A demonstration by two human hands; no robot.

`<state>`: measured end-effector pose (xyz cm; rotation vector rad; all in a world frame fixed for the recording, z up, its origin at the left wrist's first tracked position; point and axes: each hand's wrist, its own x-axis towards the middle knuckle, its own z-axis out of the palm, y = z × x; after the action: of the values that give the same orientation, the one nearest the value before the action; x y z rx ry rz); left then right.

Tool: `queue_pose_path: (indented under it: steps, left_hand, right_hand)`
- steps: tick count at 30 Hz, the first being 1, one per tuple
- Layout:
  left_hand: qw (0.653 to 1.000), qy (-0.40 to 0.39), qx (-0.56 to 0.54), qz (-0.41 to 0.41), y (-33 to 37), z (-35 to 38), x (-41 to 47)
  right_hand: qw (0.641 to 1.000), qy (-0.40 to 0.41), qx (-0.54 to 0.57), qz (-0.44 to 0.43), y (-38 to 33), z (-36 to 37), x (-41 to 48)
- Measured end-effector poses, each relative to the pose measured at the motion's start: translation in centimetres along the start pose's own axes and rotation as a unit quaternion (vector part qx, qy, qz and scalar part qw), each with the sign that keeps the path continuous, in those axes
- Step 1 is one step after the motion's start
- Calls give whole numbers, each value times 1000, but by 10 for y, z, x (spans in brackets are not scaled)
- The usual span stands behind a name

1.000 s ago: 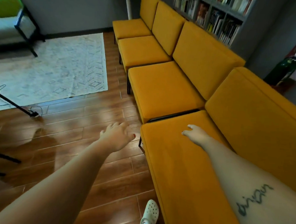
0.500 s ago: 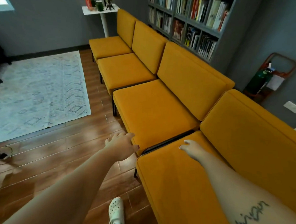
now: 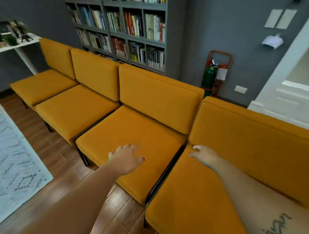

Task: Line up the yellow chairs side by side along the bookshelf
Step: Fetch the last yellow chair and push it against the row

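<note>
Head view: four yellow chairs (image 3: 132, 133) stand side by side across mid-frame, below the bookshelf (image 3: 125, 28) at upper centre. Left hand (image 3: 126, 158) lies flat, grip apart, on the third seat; right hand (image 3: 204, 153), grip apart, on the fourth. Book spines and forearm tattoo (image 3: 276, 228) unreadable.

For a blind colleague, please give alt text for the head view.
Four yellow upholstered chairs stand side by side before a grey bookshelf. The left hand is over the third seat; the right hand rests on the nearest seat, over a brown wooden floor.
</note>
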<state>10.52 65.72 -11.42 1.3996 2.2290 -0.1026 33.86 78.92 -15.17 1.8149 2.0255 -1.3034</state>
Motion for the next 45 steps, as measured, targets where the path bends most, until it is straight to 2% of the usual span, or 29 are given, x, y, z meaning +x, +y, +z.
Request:
queue_pose_path:
  steps: [9,21,29,34,45]
  left_hand:
    - [996,-31,-2,84,55,-15,88]
    - [991,1,-21,133,172,-37,220]
    - [983,6,8,183,234,-41,292]
    - [972,13,19,232,269,-41,334]
    - [950,3,177,257,315,-34,416]
  right_hand:
    - [997,55,33,51,17,-49,42]
    - [986,151,48,52,62,-158,151]
    - [976,206,25,62,80,-193,193]
    - [972,211,-50,89,91,-206,218]
    - [972,165,-131,106,86,-216,288]
